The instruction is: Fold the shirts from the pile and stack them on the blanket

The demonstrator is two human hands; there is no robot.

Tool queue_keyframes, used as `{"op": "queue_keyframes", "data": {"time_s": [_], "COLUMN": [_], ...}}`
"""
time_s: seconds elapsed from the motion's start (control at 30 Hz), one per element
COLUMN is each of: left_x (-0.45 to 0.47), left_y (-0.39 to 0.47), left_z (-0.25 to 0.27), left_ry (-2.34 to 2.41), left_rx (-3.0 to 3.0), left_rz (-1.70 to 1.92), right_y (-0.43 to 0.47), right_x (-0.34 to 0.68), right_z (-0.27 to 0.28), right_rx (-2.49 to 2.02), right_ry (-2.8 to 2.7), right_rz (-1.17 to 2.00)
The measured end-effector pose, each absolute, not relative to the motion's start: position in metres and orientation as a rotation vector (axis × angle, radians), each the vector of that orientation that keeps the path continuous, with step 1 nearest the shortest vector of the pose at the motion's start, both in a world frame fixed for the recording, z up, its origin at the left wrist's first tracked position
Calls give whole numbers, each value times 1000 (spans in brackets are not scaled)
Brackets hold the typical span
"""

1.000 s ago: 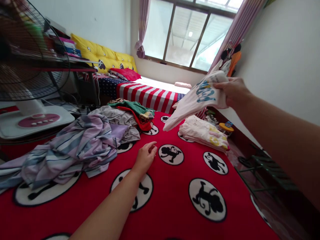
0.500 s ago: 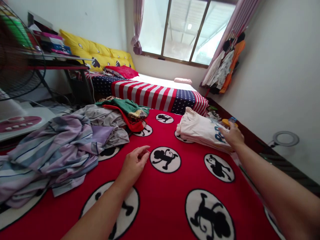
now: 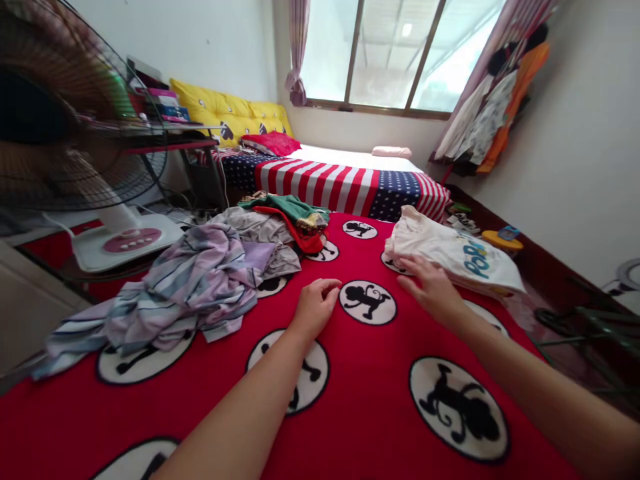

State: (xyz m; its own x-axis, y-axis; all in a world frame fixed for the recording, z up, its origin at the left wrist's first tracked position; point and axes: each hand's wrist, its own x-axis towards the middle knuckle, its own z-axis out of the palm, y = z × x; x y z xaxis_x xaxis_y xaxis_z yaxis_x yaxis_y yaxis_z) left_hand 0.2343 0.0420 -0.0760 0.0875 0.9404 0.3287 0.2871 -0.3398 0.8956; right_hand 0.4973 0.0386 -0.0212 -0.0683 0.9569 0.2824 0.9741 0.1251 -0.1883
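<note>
My left hand (image 3: 316,305) hovers low over the red blanket (image 3: 370,360), which is printed with black monkeys in white circles. Its fingers are loosely bent and hold nothing. My right hand (image 3: 431,288) is open, fingers spread, beside the near left edge of a stack of folded white T-shirts (image 3: 440,243). Whether the fingertips touch the stack I cannot tell. Blue lettering shows on the top shirt. Left of my left hand lies a crumpled striped shirt (image 3: 190,280) in lilac and grey. Behind it are grey clothes (image 3: 250,223) and a green garment (image 3: 290,207) over a red one (image 3: 295,233).
An electric fan (image 3: 130,237) stands at the left, near a desk (image 3: 175,143). Beyond the blanket is a bed with a stars-and-stripes cover (image 3: 320,183) and yellow cushion (image 3: 225,110). A yellow round stool (image 3: 503,241) stands past the shirt stack. Clothes (image 3: 493,120) hang by the window.
My right hand has moved left from the far right end of the T-shirt stack to its near left side. The view has turned left, showing more of the fan.
</note>
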Motion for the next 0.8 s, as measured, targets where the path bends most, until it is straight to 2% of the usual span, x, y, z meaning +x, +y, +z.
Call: {"op": "queue_keyframes", "data": {"time_s": [0.13, 0.2, 0.37, 0.6, 0.7, 0.8], "left_x": [234, 232, 229, 209, 159, 95], "left_y": [41, 40, 35, 31, 40, 51], "left_z": [-74, -73, -73, -52, -36, -31], "left_ry": [1174, 1172, 1251, 1369, 1787, 2346], "left_rx": [1669, 1655, 1702, 2028, 2279, 2171], "left_rz": [1294, 1298, 1351, 1349, 1257, 1026], "right_y": [-54, -81, -91, -90, -90, -88], "right_x": [412, 389, 382, 392, 392, 392], "right_z": [-56, -68, -76, -75, -77, -77], "right_rx": [-1688, -1680, -1638, -1471, -1463, -1465], "right_ry": [-2256, -2218, -2085, -1976, -1950, -1934], "right_rz": [259, 293, 246, 373, 380, 380]}}
